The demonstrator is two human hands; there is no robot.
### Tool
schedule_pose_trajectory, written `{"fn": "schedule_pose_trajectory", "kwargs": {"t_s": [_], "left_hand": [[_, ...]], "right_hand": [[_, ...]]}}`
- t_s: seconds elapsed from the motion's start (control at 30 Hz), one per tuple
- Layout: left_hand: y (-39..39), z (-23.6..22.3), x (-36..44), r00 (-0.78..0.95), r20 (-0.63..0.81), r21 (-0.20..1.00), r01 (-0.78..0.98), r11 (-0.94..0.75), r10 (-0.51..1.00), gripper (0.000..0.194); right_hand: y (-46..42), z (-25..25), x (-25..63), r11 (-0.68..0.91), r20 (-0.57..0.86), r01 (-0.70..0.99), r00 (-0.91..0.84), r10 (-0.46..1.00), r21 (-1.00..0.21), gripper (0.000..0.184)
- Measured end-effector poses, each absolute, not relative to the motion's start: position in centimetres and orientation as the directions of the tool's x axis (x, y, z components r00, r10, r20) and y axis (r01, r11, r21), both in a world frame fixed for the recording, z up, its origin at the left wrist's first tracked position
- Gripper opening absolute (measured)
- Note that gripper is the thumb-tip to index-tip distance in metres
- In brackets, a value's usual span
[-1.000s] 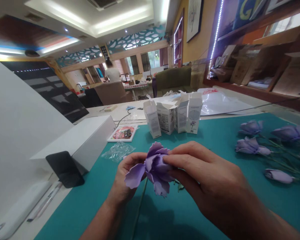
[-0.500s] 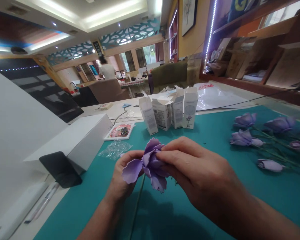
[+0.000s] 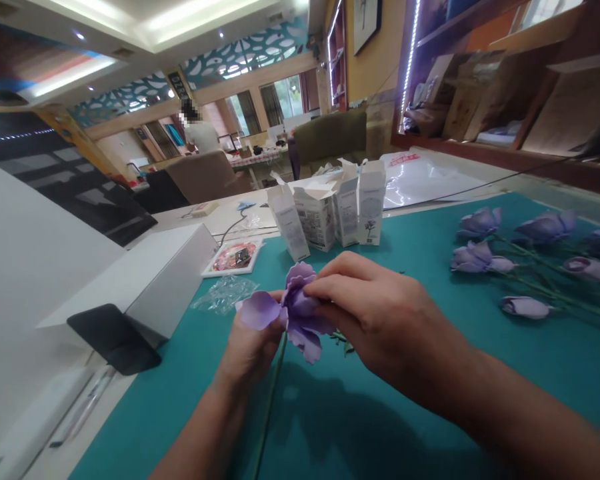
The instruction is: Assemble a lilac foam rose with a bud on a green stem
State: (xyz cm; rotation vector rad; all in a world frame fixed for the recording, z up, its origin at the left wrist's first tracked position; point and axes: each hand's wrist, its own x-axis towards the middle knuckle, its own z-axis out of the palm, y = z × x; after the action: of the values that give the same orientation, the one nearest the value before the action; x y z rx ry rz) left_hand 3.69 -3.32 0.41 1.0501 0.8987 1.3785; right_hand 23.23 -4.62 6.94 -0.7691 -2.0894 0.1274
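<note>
Between my hands is a purple artificial flower (image 3: 300,310) with ruffled petals, its green stem (image 3: 271,407) slanting down toward me. My left hand (image 3: 250,347) is closed around the base of the bloom from behind; petals hide part of its fingers. On the bloom's right side, my right hand (image 3: 375,300) pinches an inner petal between thumb and fingers. One rounded petal (image 3: 260,311) sticks out to the left over my left hand. A bit of green leaf (image 3: 347,347) shows beneath my right hand.
Several purple flowers and buds (image 3: 525,307) lie on the green mat (image 3: 430,427) at right. Opened white boxes (image 3: 315,217) stand at the back. Left are crumpled clear plastic (image 3: 225,293), a framed picture (image 3: 235,257), a black phone (image 3: 115,340) and a white box (image 3: 175,287). A person (image 3: 203,133) stands far off.
My right fingers have shifted slightly on the petals, and the bloom's petals sit at a changed angle. Both hands still hold the flower. The whole view has moved a little.
</note>
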Motion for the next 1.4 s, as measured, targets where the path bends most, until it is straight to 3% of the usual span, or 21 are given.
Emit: {"fn": "schedule_pose_trajectory", "kwargs": {"t_s": [0.27,0.53,1.4], "left_hand": [[-2.8,-0.4,4.2,0.07,0.044,0.908,-0.418,-0.011,0.997,0.044],[-3.1,0.1,4.7,0.1,0.026,0.913,-0.407,0.017,0.995,0.031],[-2.8,-0.2,4.6,0.124,0.012,0.886,-0.461,0.047,0.992,0.026]], "right_hand": [[-4.3,7.1,23.5,0.772,0.667,0.53,-0.437,0.604,-0.352,0.022],[-4.0,7.0,23.6,0.756,0.636,0.538,-0.446,0.63,-0.372,0.02],[-4.0,6.5,23.4,0.803,0.633,0.504,-0.518,0.575,-0.317,0.017]]}}
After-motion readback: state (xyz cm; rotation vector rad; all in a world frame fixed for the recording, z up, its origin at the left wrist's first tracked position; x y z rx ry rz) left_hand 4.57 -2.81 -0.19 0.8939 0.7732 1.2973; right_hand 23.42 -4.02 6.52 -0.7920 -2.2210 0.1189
